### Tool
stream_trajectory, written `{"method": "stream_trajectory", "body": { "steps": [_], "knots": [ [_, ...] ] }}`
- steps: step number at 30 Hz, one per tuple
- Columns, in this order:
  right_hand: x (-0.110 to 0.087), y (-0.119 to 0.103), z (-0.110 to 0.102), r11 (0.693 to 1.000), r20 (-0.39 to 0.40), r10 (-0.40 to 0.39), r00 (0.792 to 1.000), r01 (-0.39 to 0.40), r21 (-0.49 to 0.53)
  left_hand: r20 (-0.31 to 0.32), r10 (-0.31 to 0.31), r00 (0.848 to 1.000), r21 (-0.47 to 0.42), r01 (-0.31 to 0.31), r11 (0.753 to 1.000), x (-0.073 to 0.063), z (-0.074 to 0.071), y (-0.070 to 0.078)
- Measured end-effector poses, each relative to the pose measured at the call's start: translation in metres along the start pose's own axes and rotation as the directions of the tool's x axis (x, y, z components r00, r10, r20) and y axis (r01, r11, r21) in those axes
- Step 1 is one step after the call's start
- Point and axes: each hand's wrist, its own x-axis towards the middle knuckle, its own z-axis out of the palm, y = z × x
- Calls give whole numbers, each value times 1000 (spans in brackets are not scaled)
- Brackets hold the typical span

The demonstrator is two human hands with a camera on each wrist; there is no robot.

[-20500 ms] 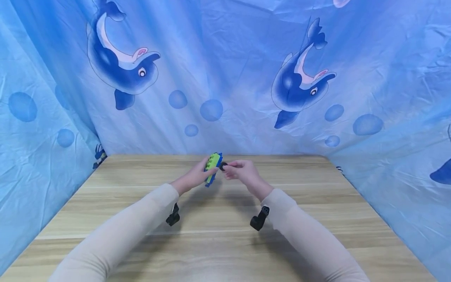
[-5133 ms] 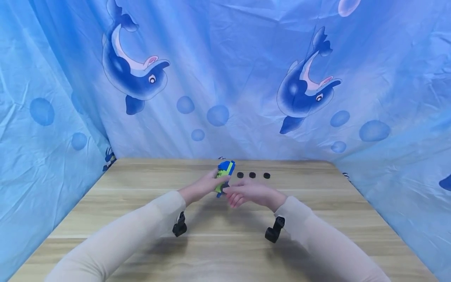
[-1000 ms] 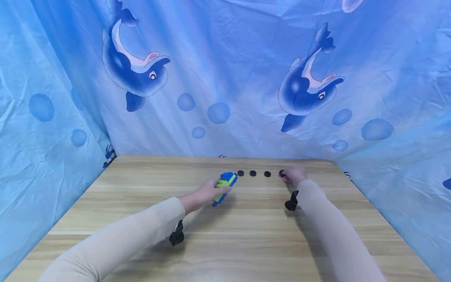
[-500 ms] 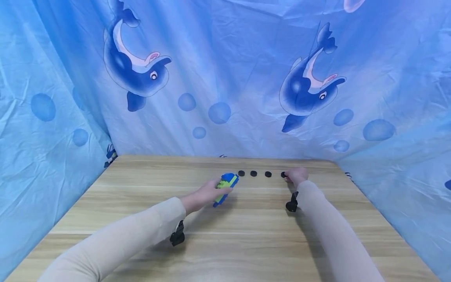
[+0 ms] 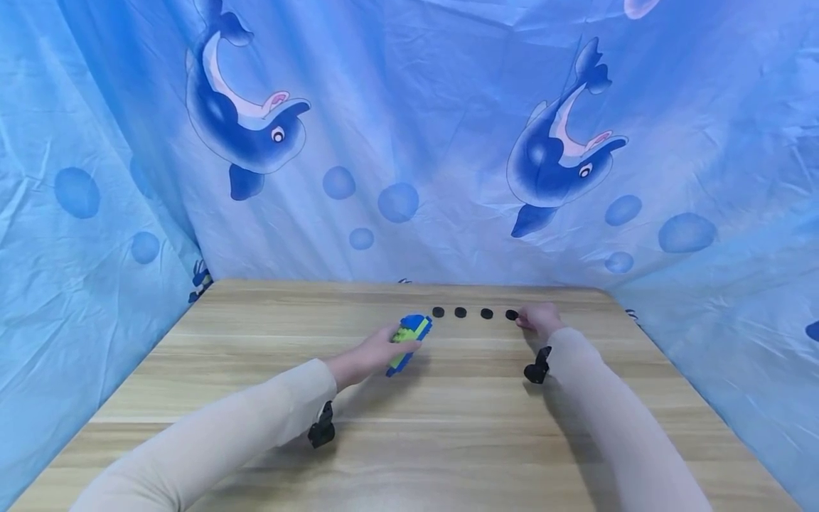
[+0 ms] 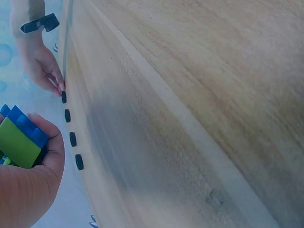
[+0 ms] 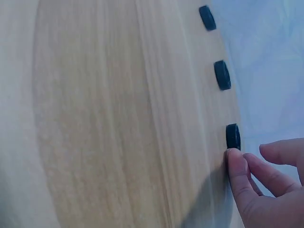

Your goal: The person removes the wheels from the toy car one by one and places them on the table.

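My left hand grips a blue and lime-green building-block assembly above the table, its thumb across the near side. Raised studs show on the blocks in the left wrist view, where the assembly is partly cut off by the frame edge. My right hand is low at the back right, its fingertips touching the edge of a small black wheel. That wheel lies on the tabletop at the right end of a row. The other wheels of the row include a middle one and a leftmost one.
The wood-grain table runs back to a blue dolphin-print cloth, which also hangs at both sides. The wheels lie close to the table's back edge. A black wrist camera sits on the right wrist, and another on the left.
Several seconds ago, my right hand was at the block assembly with a wheel; it has since moved right to the row's end. In the last half second its fingers uncovered more of the end wheel.
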Motion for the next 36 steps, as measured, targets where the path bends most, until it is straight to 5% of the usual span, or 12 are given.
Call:
{"method": "stream_trajectory", "body": {
  "steps": [9,23,36],
  "knots": [
    [-21,-15,-7,996,102,-56,993,63,-66,2,9,1000,5,-9,1000,0,-1,4],
    [-54,-43,13,987,292,-161,943,147,69,-50,73,996,75,-69,995,3,1,7],
    [-97,-48,61,982,511,-190,838,173,80,-42,145,989,144,-137,980,1,3,19]
  ]
}}
